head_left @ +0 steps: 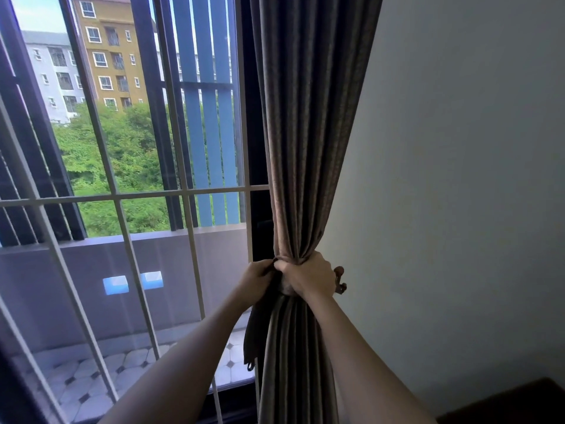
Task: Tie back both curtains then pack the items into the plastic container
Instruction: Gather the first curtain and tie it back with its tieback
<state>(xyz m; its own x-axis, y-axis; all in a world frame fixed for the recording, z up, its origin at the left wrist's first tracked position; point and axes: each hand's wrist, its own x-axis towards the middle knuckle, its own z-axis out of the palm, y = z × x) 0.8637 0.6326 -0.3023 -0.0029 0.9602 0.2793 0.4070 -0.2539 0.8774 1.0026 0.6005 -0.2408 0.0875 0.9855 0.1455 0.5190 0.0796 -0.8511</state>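
A grey-brown curtain (308,148) hangs gathered into a bunch at the right edge of the window. My right hand (312,275) grips the bunch at its narrow waist, fingers wrapped round the fabric. My left hand (256,278) pinches the dark tie-back strap (253,332) just left of the bunch, and the strap's loose end hangs down with a small loop at the bottom. A brown metal wall hook (340,280) sticks out right behind my right hand. The plastic container and the items are out of sight.
A tall window (122,194) with a white grille fills the left, with a balcony, trees and buildings beyond. A plain white wall (458,179) is on the right. A dark wooden furniture corner (519,402) shows at the bottom right.
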